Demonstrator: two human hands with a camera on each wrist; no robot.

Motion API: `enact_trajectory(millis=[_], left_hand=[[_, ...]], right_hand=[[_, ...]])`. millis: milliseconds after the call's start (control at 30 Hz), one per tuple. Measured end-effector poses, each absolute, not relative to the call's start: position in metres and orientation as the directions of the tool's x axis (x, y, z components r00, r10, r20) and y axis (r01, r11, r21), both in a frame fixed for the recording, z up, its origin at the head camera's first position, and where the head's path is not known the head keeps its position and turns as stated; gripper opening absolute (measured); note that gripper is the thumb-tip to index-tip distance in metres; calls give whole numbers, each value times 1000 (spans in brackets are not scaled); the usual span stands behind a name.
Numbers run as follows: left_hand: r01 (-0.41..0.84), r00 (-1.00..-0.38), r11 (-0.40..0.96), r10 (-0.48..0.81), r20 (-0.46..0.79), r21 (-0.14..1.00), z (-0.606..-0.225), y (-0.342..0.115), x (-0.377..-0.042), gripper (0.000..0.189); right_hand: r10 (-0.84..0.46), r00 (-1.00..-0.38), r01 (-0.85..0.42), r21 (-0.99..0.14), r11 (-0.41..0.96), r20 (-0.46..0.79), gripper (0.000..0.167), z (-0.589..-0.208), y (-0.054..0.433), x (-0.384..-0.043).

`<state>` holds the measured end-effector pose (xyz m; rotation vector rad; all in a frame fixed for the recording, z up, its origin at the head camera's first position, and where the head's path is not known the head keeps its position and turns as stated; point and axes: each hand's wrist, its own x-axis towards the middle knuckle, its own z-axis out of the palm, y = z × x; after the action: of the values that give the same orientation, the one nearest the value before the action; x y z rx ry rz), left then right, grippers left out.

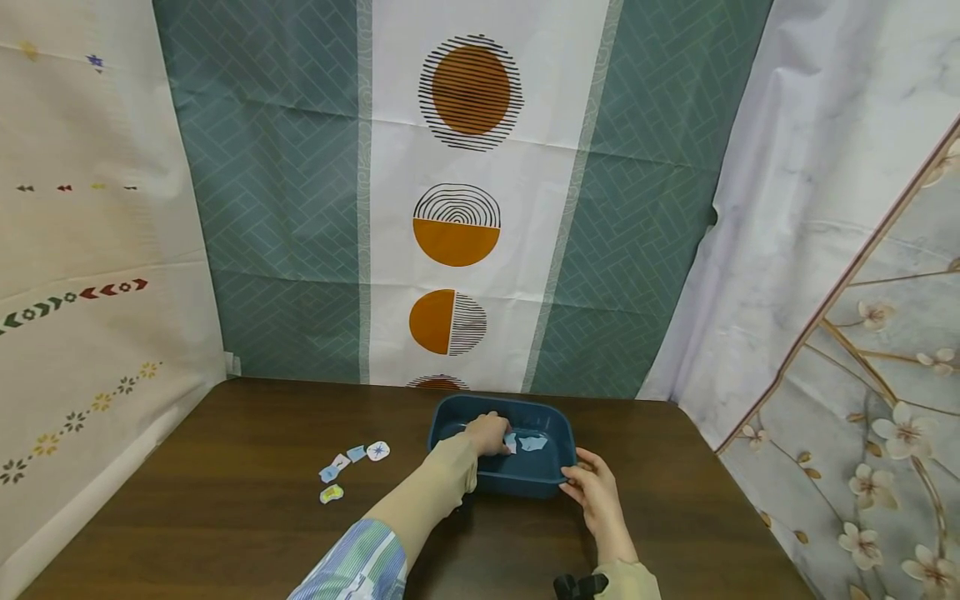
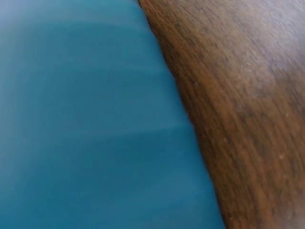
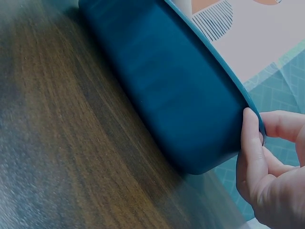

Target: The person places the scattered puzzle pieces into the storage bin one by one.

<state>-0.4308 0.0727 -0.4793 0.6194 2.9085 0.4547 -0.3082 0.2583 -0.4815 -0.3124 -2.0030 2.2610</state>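
Note:
A dark blue plastic tub (image 1: 525, 486) stands on the table, with pale blue paper-like cutouts (image 1: 533, 443) lying on its floor. My left hand (image 1: 489, 433) reaches over the near rim into the tub, fingers pointing down beside one of the pale pieces. Its fingertips are hidden, so whether it pinches a piece cannot be made out. With thumb and fingers, my right hand (image 3: 271, 162) pinches the tub's rim at the near right corner. The left wrist view shows only the tub's outer wall (image 2: 95, 119), blurred, and the wood beside it.
Several small cutouts lie left of the tub on the brown wooden table (image 1: 247, 467), among them a white round one with a blue star shape (image 1: 378, 451) and a yellow-green one (image 1: 332, 494). Patterned curtains (image 1: 285, 208) hang behind the table and at both sides.

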Motion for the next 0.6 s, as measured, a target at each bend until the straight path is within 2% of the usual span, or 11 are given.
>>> enact_trajectory(millis=[233, 600], left_hand=[[356, -908, 881, 405, -106, 311, -477, 72, -426, 37], [378, -905, 872, 418, -72, 310, -476, 71, -421, 44]], right_hand=[[211, -974, 61, -990, -123, -87, 56, -482, 257, -308], [202, -975, 69, -990, -123, -93, 56, -482, 260, -308]])
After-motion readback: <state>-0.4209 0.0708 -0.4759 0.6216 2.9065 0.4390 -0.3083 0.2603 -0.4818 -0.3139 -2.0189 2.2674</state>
